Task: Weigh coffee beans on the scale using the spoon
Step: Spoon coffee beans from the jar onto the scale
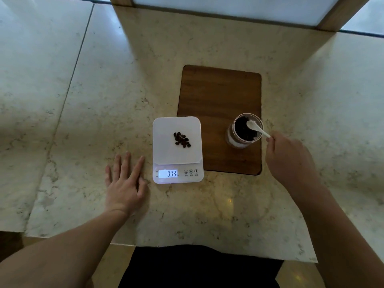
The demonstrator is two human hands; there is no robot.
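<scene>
A white digital scale (164, 134) stands on the marble table, its display lit. A small pile of dark coffee beans (181, 139) lies on its platform. To the right, an open glass jar (232, 140) holds more beans. My right hand (288, 159) grips the handle of a white spoon (256, 128), whose bowl hovers over the jar's mouth and looks empty. My left hand (124, 181) lies flat on the table just left of the scale, fingers spread, holding nothing.
The jar stands on a brown wooden board (218, 94) set behind and right of the scale. The marble table (197, 215) ends at a near edge close to my body. A framed light panel (228, 9) runs along the far side.
</scene>
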